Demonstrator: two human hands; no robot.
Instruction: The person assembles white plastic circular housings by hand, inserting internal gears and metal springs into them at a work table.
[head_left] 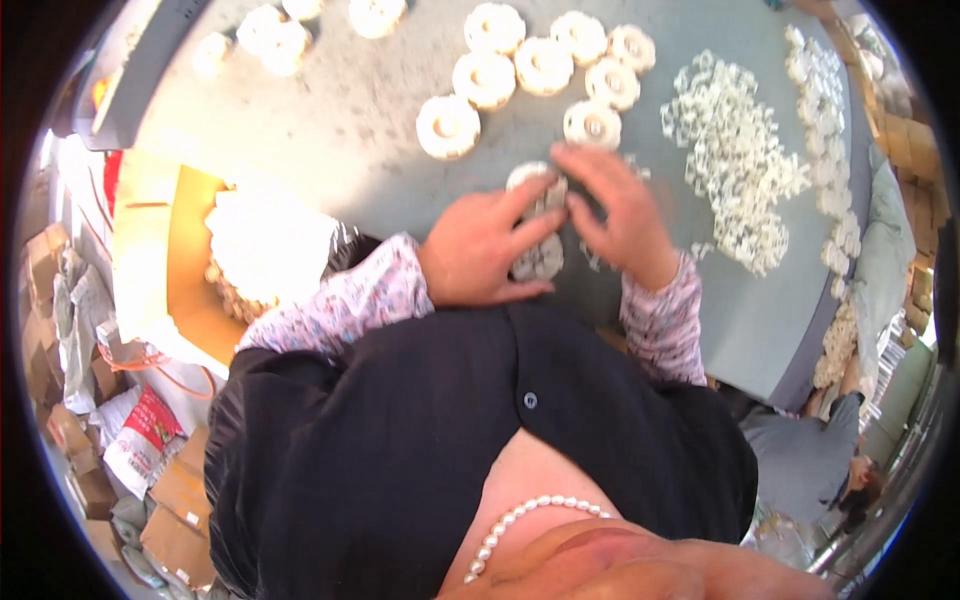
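Observation:
Low in front of me, near the table's front edge, lie white round plastic parts [541, 259] in a short column. My left hand [478, 243] rests over them from the left, its fingers curled across and steadying the pieces. From the right, my right hand [625, 215] reaches in with thumb and index finger apart, the tips at the edge of the upper part. No object shows between those fingers. Beyond my hands stand several cream round wheel-like parts [448, 127], each with a hollow centre. A few small white pieces lie partly hidden under my right hand.
A heap of small white plastic pieces [735, 150] spreads over the grey table [640, 340] at right. Stacked white parts [825, 130] line the right edge. An open cardboard box [190, 260] with pale contents stands left. Another person [800, 450] is behind at right.

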